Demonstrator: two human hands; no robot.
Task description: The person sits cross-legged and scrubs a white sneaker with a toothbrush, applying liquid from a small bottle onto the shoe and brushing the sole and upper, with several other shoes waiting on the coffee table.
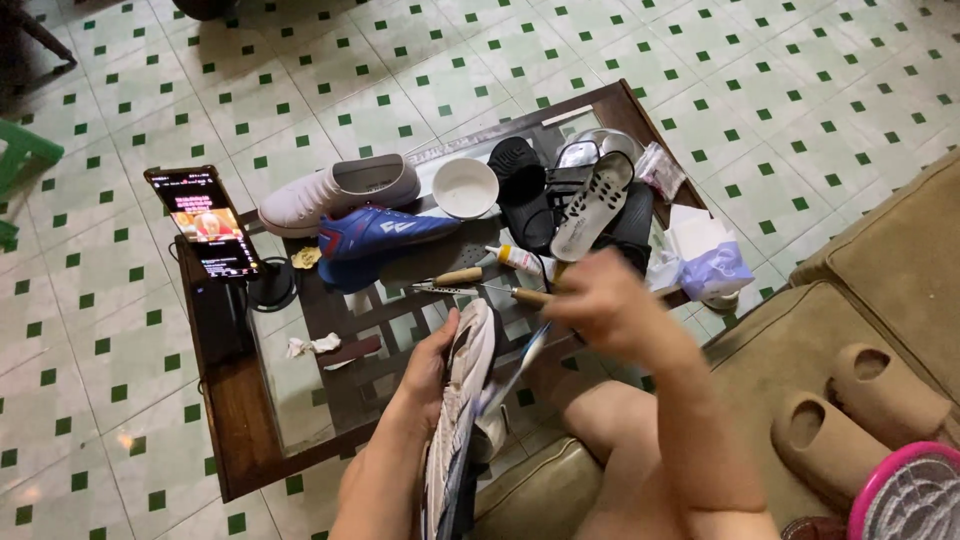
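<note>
Worn white sneaker [462,400], sole edge up, grey and scuffed, dark at the heel, above the lap at the near edge of a glass-topped table [300,400]; gripped along its side by the left hand [432,365]. Right hand [605,300] blurred, clenched on a thin blue-tipped tool [520,368] touching the sneaker's toe. Blue shoe [385,235] and white bowl [465,187] farther back

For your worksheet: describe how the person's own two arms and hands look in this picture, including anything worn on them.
Both forearms are bare, with no sleeves, gloves, watch or bracelets visible. The left hand shows no rings that I can make out. The right hand is motion-blurred, so small details such as rings cannot be told.
</note>
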